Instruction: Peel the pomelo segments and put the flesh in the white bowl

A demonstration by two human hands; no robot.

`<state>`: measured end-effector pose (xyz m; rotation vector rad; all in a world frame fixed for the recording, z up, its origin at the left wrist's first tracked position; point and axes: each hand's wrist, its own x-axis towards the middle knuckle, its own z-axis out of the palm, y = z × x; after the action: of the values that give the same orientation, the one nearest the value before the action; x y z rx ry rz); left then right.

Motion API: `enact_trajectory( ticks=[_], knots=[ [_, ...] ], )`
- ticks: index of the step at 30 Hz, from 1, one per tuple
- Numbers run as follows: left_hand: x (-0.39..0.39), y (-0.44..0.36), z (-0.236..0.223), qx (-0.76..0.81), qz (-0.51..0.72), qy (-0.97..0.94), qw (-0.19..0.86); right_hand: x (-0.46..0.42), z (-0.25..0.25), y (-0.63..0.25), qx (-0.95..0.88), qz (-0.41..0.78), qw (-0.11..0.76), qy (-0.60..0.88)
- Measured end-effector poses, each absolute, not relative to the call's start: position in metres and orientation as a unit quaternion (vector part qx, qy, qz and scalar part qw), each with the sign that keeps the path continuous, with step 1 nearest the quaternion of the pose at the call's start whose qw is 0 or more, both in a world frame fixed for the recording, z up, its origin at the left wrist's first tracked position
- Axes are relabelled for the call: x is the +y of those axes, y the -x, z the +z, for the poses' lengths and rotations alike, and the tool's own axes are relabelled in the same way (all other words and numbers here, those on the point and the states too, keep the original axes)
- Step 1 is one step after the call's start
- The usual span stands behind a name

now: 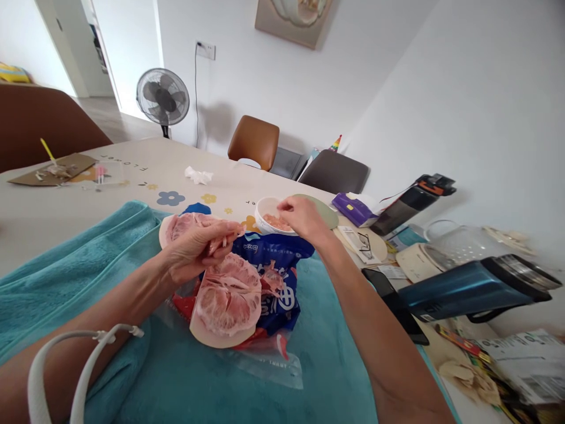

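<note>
Hands at work: two, both bare. The left hand (203, 247) is raised over the fruit, its thumb and fingers closed on one small pale scrap (241, 230). The right hand (302, 217) reaches to the one white bowl (260, 207), fingers curled in and drawn close over the pink pulp (276, 222) inside; whether the tips are parted or grip a piece, I cannot tell.

Cut fruit: two large pink-fleshed portions. The front portion (227, 300) lies cut face up on the one blue-and-red plastic bag (276, 247); the rear portion (176, 227) is partly hidden behind the left hand. Torn membrane (272, 280) sits just right of the front portion. The bag lies on a teal towel (326, 341); the bowl is just beyond the bag.

Right side of table: two bottles, one dark (404, 203) and one blue (463, 288), both appearing tilted; one purple tissue pack (353, 209); one black phone (395, 306); one pair of glasses (365, 242).

Far side: one crumpled tissue (198, 175) on the table; beyond it, one fan (163, 99) and two chairs, one brown (255, 141), one dark (334, 171).
</note>
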<state>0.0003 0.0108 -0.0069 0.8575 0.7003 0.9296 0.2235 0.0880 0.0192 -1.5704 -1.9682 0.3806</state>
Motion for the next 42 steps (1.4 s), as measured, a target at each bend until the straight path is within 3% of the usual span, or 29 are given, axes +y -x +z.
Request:
enact_trajectory(
  ticks=[4, 7, 9, 12, 16, 27, 36, 42],
  knots=[
    [0.011, -0.001, -0.008, 0.33, 0.447, -0.394, 0.733, 0.088, 0.022, -0.219, -0.755, 0.119, 0.282, 0.581],
    [0.012, -0.002, -0.009, 0.32, 0.466, -0.406, 0.718, 0.062, 0.029, -0.205, -0.754, 0.089, 0.375, 0.532],
    [0.012, -0.003, -0.011, 0.325, 0.486, -0.413, 0.698, 0.041, 0.03, -0.194, -0.759, 0.164, 0.422, 0.467],
    [0.012, -0.003, -0.013, 0.343, 0.512, -0.418, 0.668, 0.018, 0.022, -0.181, -0.754, 0.303, 0.399, 0.425],
    [0.011, -0.002, -0.014, 0.352, 0.512, -0.43, 0.655, 0.01, 0.007, -0.171, -0.713, 0.373, 0.417, 0.423],
    [0.008, -0.005, -0.014, 0.41, 0.497, -0.464, 0.608, 0.005, 0.003, -0.162, -0.743, 0.264, 0.444, 0.425],
    [0.005, -0.008, -0.01, 0.465, 0.511, -0.478, 0.543, 0.004, -0.007, -0.157, -0.812, 0.105, 0.378, 0.433],
    [0.004, -0.009, -0.006, 0.493, 0.501, -0.49, 0.516, 0.001, -0.005, -0.155, -0.775, 0.209, 0.373, 0.465]
  ],
)
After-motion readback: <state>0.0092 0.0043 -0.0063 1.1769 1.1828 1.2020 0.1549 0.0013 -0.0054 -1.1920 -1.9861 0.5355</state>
